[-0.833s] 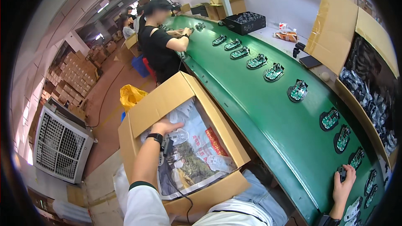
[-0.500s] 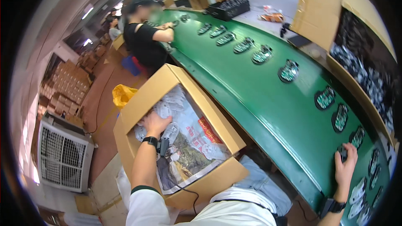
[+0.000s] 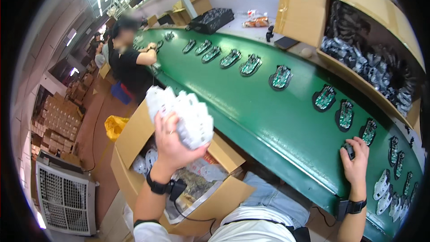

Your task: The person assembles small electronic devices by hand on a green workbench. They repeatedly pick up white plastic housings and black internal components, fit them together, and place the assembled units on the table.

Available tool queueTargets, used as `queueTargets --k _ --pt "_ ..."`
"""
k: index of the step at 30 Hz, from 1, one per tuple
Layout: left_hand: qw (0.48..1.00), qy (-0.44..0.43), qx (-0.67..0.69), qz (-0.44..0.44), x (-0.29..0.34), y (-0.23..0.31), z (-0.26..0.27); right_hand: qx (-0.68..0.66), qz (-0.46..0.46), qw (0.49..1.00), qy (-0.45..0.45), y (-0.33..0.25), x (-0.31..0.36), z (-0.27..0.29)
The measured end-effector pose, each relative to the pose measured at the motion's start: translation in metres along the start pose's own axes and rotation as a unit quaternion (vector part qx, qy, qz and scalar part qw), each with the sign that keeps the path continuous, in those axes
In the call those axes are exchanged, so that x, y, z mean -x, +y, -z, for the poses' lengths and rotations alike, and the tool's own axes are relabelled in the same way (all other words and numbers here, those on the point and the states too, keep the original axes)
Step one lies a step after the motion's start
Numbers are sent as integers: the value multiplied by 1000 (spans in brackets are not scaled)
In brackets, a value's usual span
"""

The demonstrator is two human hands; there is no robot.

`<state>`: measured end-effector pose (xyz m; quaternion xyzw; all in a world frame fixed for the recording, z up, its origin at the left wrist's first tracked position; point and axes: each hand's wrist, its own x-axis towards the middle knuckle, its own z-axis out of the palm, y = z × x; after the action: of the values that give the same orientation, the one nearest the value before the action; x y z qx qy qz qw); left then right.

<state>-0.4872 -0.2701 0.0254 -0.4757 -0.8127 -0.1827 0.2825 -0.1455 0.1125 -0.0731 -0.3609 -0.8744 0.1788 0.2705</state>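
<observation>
Over the cardboard box [image 3: 237,188], my left hand [image 3: 172,145] is closed around a bunch of white plastic mouse shells [image 3: 188,116], held up in the air. More white shells [image 3: 142,161] lie in the box, beside a printed sheet [image 3: 199,188]. My right hand [image 3: 357,157] rests on the green conveyor belt [image 3: 268,112], its fingers curled round a small dark mouse part [image 3: 349,150] that they partly cover. Just beyond its fingertips sits a black mouse base with a green circuit board [image 3: 369,131]. Several similar bases [image 3: 281,77] are spread along the belt.
White shells [image 3: 383,186] lie on the belt right of my right hand. At the far right, a large carton [image 3: 367,78] holds dark wrapped parts. A co-worker in black [image 3: 130,62] works at the belt's far left. A grey air cooler [image 3: 65,192] stands on the floor.
My left hand has come up out of the box with a bunch of white mouse shells. My right hand stays at the belt on the dark part. The view has shifted slightly.
</observation>
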Motion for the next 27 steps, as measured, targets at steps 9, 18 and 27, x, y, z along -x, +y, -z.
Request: queueTargets --k 9,18,27 --pt "927 -342 -122 95 -160 -38 -151 3 44 998 53 3 -9 -8" --pt "970 -177 -163 22 -144 -23 -186 101 -31 994 19 -17 -5 4" --pt "934 -4 197 298 -150 -59 -198 -23 132 988 -78 -22 -7 3"
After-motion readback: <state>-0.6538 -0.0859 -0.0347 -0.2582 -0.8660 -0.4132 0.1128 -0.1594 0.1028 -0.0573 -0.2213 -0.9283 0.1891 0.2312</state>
